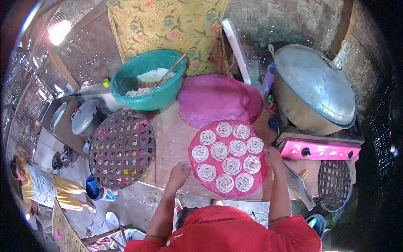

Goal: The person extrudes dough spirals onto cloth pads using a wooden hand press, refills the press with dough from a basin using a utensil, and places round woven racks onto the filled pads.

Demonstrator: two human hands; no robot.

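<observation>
A round pink mat lies on the table in front of me, bearing several white swirled noodle-like rounds. My left hand is at the mat's left edge, fingers curled together; whether anything is between them is too small to tell. At the mat's right edge is my right hand, also with fingers drawn together, and what it may grip cannot be made out. Just behind, more pink sheets lie overlapping. A green basin holding white dough-like stuff and a wooden stick stands at the back left.
At right, a large lidded metal pot sits on a pink-fronted stove. Woven round racks lie left and far right. A lidded pot stands farther left. Another person is at the far left, near a blue bucket.
</observation>
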